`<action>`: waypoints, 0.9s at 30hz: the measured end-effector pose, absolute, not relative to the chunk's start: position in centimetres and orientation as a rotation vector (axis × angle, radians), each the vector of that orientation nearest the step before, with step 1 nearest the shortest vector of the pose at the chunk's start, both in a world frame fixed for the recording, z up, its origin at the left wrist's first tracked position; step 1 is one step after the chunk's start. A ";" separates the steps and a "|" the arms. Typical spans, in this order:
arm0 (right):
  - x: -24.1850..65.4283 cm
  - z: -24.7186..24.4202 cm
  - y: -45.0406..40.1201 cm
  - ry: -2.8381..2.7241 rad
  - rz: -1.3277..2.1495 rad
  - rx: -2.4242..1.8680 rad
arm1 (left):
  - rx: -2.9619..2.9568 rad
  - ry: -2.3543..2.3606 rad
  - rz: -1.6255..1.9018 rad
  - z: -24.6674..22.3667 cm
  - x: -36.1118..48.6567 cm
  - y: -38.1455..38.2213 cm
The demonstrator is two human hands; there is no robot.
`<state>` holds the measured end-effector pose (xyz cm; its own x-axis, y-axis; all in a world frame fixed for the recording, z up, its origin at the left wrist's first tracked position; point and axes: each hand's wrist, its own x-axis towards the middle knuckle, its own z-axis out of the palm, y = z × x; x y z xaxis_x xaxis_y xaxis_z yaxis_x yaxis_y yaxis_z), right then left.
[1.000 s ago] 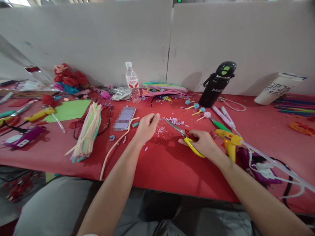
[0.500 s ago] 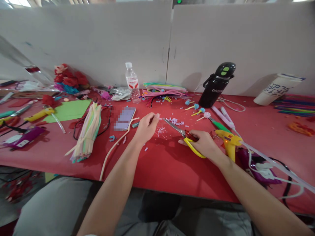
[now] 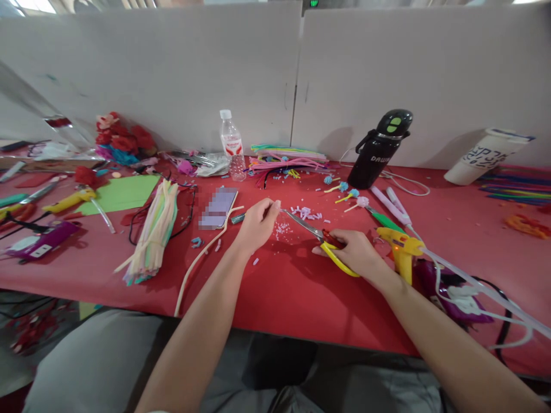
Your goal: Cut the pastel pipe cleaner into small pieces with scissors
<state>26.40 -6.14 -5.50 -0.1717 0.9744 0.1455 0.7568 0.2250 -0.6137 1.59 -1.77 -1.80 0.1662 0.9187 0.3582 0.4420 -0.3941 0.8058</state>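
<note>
My right hand [image 3: 350,249] is closed around scissors [image 3: 307,225] with yellow and red handles. Their blades point left, and the tips reach the fingertips of my left hand [image 3: 261,221]. Thumb and forefinger of that hand pinch a tiny lilac piece of pipe cleaner, mostly hidden by the fingers. Just beyond the blades lie short lilac pipe cleaner pieces [image 3: 306,213]. Fine pale trimmings [image 3: 283,230] are scattered on the red table below the blade tips.
Left of my left arm are a cream pipe cleaner [image 3: 192,267], a phone [image 3: 218,207] and a pipe cleaner bundle [image 3: 152,235]. A yellow glue gun [image 3: 401,250] lies beside my right wrist. A water bottle [image 3: 233,146] and a black flask [image 3: 379,150] stand behind.
The scissor tips have shifted slightly left, closer to my left fingertips. The lilac end that stuck out past those fingers shows less now. Both arms are almost still.
</note>
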 end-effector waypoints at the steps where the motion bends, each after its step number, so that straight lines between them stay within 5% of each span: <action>1: 26.4 -5.5 -6.1 -1.995 0.565 -1.584 | 1.915 1.289 1.165 -1.8 1.6 -1.8; 27: 26.4 -6.0 -6.3 -1.964 0.544 -1.565 | 1.754 1.297 1.186 -1.5 1.8 -1.9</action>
<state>26.36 -6.25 -6.03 -0.1579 0.9716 0.1764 0.7422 0.2346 -0.6277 1.83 -1.93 -1.53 0.1027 0.9531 0.2848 0.3688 -0.3024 0.8789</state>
